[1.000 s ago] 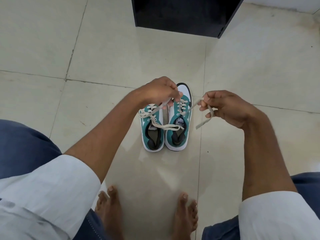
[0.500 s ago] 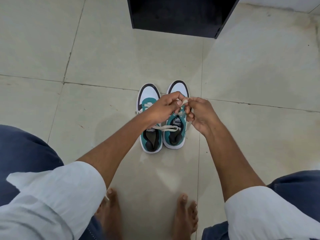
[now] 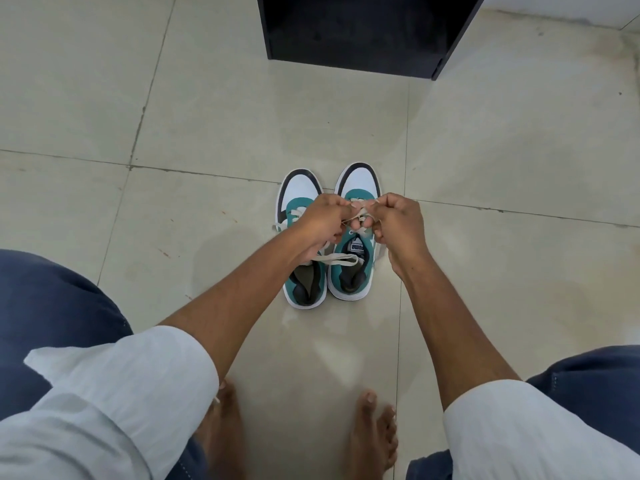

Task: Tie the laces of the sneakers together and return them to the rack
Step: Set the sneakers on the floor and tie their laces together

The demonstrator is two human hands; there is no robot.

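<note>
Two teal, white and black sneakers stand side by side on the tiled floor, toes pointing away from me: the left sneaker (image 3: 297,192) and the right sneaker (image 3: 356,183). Their cream laces (image 3: 360,211) are bunched between my hands above the right sneaker's tongue. My left hand (image 3: 323,220) pinches the laces from the left, and my right hand (image 3: 396,220) pinches them from the right, fingertips almost touching. One lace strand (image 3: 337,260) lies across both shoe openings. The knot itself is hidden by my fingers.
A black rack or cabinet (image 3: 363,32) stands on the floor straight ahead beyond the sneakers. My bare feet (image 3: 374,434) rest on the pale tiles (image 3: 207,98) below the shoes, with my blue-trousered knees at both sides.
My right hand, which held a lace out to the right a second ago, has come in to meet my left hand over the right sneaker. The laces are now gathered between both hands.
</note>
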